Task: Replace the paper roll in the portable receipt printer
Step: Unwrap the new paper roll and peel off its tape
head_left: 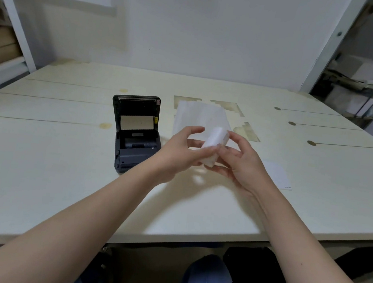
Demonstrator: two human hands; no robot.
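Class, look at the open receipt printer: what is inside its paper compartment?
The receipt printer stands lid up. Its compartment shows only dark plastic parts, no roll visible. The paper roll is held above the table; the compartment's floor is shadowed.

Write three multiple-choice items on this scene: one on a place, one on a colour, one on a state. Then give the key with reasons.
1. Where is the paper roll?
A. inside the printer
B. held in both hands
C. flat on the table

2. What colour is the printer?
A. dark grey
B. red
C. yellow

3. The printer's lid is
A. shut
B. open
C. missing

Key: B, the left hand and right hand grip it above the table; A, its casing is dark grey; B, the lid stands upright and the bay shows.
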